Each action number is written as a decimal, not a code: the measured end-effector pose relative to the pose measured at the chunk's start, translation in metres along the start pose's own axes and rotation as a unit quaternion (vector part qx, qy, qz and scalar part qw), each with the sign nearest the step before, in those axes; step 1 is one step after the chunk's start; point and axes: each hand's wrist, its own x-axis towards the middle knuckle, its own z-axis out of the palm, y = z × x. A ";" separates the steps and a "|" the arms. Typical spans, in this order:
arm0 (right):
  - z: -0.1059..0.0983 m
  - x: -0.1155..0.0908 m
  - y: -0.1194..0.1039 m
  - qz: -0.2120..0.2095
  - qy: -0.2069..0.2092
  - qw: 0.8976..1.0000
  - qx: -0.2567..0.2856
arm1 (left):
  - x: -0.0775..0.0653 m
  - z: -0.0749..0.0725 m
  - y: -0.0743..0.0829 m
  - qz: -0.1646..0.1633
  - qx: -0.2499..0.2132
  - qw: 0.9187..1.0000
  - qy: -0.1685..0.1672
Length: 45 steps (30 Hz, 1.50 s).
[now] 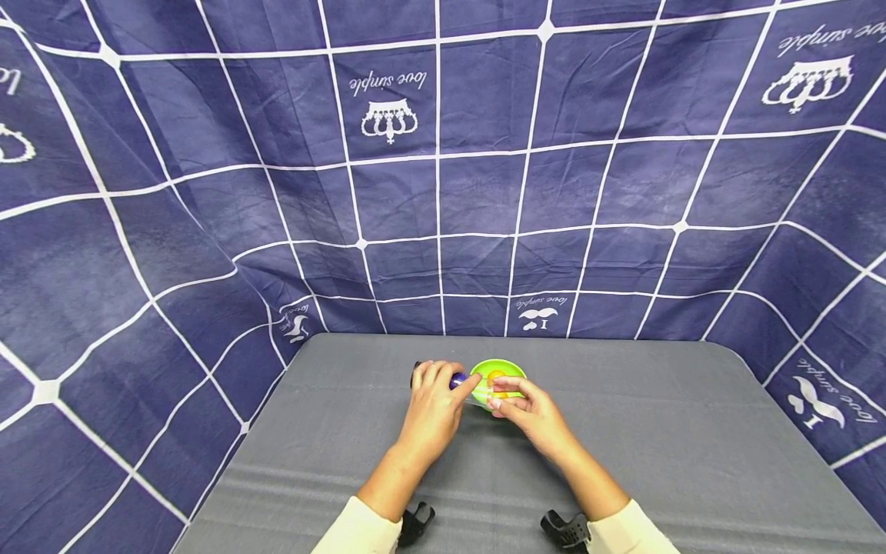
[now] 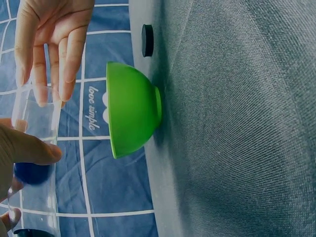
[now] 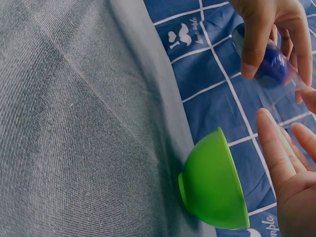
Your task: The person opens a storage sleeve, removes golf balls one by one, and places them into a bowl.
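Note:
My left hand (image 1: pixel 431 408) grips a clear plastic tube (image 2: pixel 40 116), held sideways above the table. Inside it sits a blue ball (image 2: pixel 33 173), and a black end (image 2: pixel 33 232) closes the side away from my right hand. With fingers extended, my right hand (image 1: pixel 536 415) is at the tube's clear mouth, fingertips overlapping the rim in the left wrist view. Below and just beyond the hands stands a green bowl (image 2: pixel 132 111), upright on the table. Orange-yellow balls (image 1: pixel 496 376) lie in it, partly hidden by the right fingers.
A black disc (image 2: pixel 147 40) lies on the grey cloth-covered table (image 1: pixel 332 431) near the bowl. Blue curtains with white grid lines (image 1: pixel 477 192) hang behind and at both sides. Black wrist mounts (image 1: pixel 564 529) sit by the sleeves.

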 end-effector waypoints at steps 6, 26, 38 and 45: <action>0.000 0.001 0.000 -0.001 0.004 1.000 -0.005 | 0.001 0.000 0.000 0.007 0.000 1.000 0.004; 0.000 0.000 0.001 0.014 0.011 1.000 -0.015 | -0.002 0.001 0.002 -0.006 -0.011 1.000 0.003; -0.002 0.000 0.000 0.009 0.019 1.000 -0.018 | -0.008 0.007 0.001 -0.047 -0.036 0.998 -0.008; -0.004 0.000 -0.003 0.008 0.028 0.999 -0.034 | -0.009 0.007 0.001 -0.069 -0.061 0.996 -0.018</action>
